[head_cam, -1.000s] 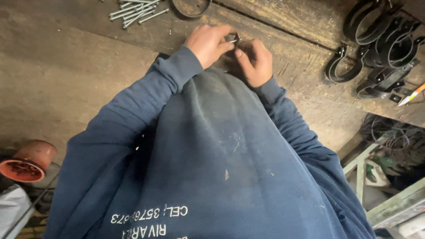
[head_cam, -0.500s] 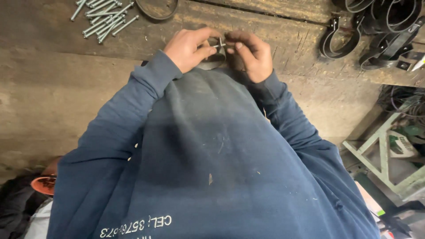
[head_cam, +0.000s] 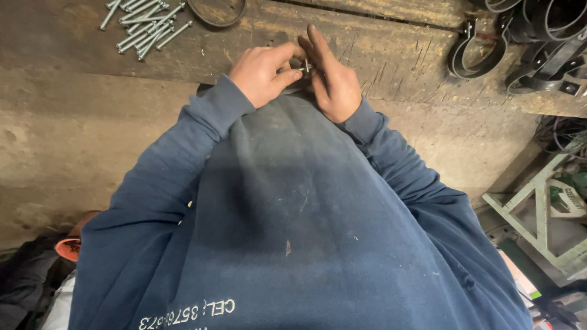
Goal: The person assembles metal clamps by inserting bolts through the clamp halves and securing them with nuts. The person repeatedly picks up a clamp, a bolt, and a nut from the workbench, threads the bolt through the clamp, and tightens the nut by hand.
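Note:
My left hand (head_cam: pixel 263 73) and my right hand (head_cam: pixel 333 82) meet at the edge of a worn wooden bench (head_cam: pixel 391 55), just above my blue sweatshirt (head_cam: pixel 293 214). Between them sits a dark metal clamp (head_cam: pixel 298 87), mostly hidden by the fingers, with a small silver bolt (head_cam: pixel 306 65) standing up from it. The left thumb and fingers pinch around the clamp and bolt. My right hand presses against the same piece with its fingers stretched forward.
A heap of several silver bolts (head_cam: pixel 143 23) lies at the bench's far left, next to a dark ring (head_cam: pixel 217 9). Black pipe clamps (head_cam: pixel 477 54) are piled at the far right (head_cam: pixel 544 36). A green metal frame (head_cam: pixel 538 229) stands on the floor at the right.
The view has dipped and swung slightly. My right hand's fingers, curled before, now stretch out over the clamp. Both hands remain together on it.

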